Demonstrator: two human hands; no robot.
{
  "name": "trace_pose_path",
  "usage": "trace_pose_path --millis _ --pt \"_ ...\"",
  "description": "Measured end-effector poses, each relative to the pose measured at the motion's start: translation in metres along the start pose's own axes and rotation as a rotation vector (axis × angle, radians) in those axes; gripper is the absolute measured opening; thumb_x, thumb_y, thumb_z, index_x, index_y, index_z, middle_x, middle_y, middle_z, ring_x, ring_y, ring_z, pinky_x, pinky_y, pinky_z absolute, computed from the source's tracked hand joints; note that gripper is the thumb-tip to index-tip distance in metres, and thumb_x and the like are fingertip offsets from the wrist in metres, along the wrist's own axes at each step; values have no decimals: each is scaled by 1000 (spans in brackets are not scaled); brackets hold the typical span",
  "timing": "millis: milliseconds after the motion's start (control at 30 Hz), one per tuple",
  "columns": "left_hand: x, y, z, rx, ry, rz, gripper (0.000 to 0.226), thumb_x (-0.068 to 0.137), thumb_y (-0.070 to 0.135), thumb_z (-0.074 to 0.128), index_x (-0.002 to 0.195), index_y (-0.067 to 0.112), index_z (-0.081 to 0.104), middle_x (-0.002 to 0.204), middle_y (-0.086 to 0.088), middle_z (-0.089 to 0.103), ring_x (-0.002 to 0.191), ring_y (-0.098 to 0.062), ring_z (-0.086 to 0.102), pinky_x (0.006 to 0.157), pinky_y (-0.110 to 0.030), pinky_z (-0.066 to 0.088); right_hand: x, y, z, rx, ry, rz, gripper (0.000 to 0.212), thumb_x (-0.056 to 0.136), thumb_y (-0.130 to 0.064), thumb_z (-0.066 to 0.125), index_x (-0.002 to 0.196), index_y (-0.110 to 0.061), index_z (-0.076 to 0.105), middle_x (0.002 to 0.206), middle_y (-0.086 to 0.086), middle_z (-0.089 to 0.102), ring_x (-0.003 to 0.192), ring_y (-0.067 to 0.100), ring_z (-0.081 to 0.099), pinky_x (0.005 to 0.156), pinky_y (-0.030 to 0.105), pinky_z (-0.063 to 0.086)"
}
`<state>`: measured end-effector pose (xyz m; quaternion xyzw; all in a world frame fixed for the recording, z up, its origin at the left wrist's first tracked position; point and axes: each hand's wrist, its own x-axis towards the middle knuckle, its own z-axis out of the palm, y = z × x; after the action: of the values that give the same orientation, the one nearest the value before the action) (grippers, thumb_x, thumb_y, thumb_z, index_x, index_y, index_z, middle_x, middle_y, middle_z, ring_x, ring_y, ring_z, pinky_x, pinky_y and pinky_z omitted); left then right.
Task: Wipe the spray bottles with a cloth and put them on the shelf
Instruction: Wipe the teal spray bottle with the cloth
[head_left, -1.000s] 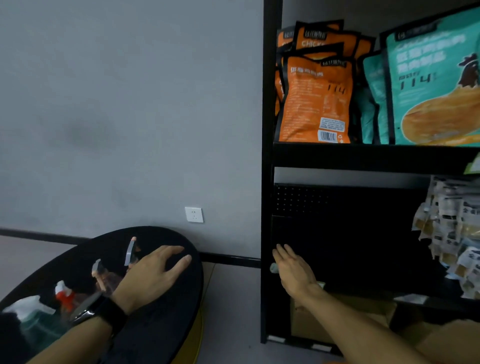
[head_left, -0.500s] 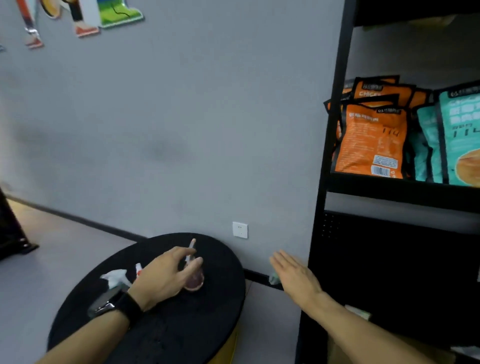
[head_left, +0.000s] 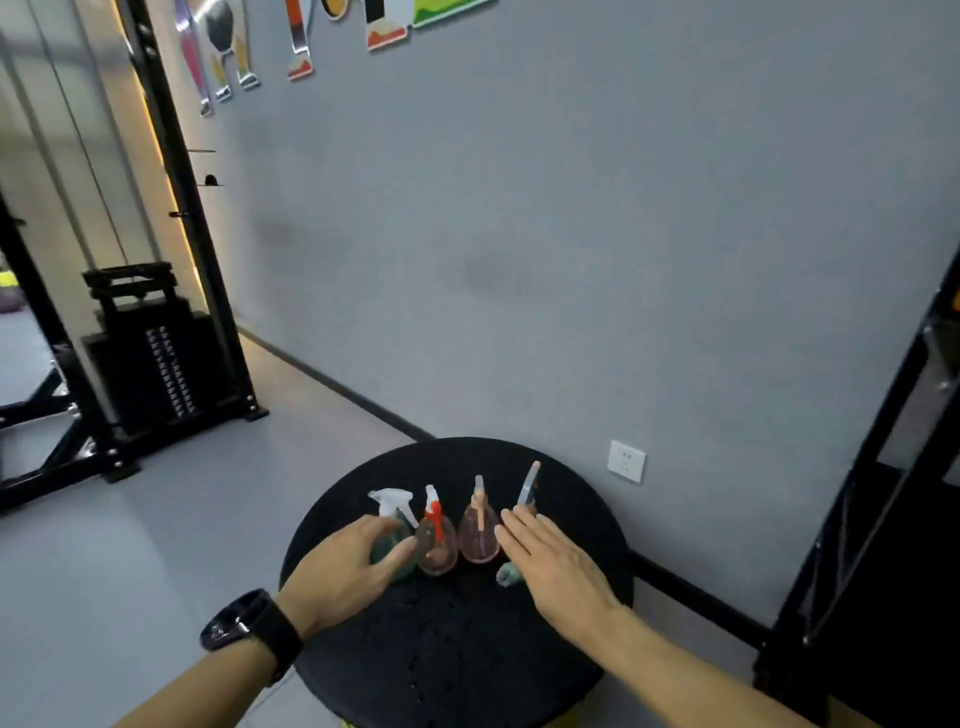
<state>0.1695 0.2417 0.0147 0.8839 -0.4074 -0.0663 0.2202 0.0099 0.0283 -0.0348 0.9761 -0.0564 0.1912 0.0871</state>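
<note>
A: What changed vs a sec ago?

B: View swung off the shelf (head_left: 883, 467), now only a black upright at the right edge, onto the round table (head_left: 457, 649). Right hand (head_left: 556, 566) left the shelf and hangs over the table, fingers straight, holding nothing. Left hand (head_left: 343, 566) moved to the green bottle (head_left: 397, 540), fingers curving round it; firm grip or just contact, can't tell.

A: Meaning for the task?

B: Judged: a fresh cycle starting, next bottle being picked, approx. none of these wiped yet.

A: Condition of the items?

B: Four spray bottles, upright, one row at table centre: green w/ white trigger, red-trigger bottle (head_left: 436, 540), pinkish bottle (head_left: 479, 535), a fourth (head_left: 527, 491) partly hidden behind the right hand. Small greenish cloth (head_left: 508, 576) lies just beside that hand.
</note>
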Motion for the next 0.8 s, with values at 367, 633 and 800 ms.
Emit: trace_pose_path --millis 367,633,800 --pt "22 -82 40 -10 -37 -164 56 96 60 41 139 26 53 143 12 53 129 -6 50 104 -21 37 47 -40 77 125 -2 -91 80 45 2 86 121 -14 68 127 3 65 119 17 60 97 35 49" --pt "51 -103 77 -42 -72 -180 51 98 57 43 138 28 54 141 10 55 125 -7 52 96 -18 36 70 -42 125 136 -81 -108 81 47 3 83 124 -13 66 130 5 63 122 18 58 101 34 43" --pt "69 -120 95 -39 -94 -215 52 98 57 42 140 26 51 144 7 53 128 -10 51 102 -24 38 75 -42 156 164 -95 -110 77 54 6 79 127 -10 63 133 8 60 125 21 56 103 36 44"
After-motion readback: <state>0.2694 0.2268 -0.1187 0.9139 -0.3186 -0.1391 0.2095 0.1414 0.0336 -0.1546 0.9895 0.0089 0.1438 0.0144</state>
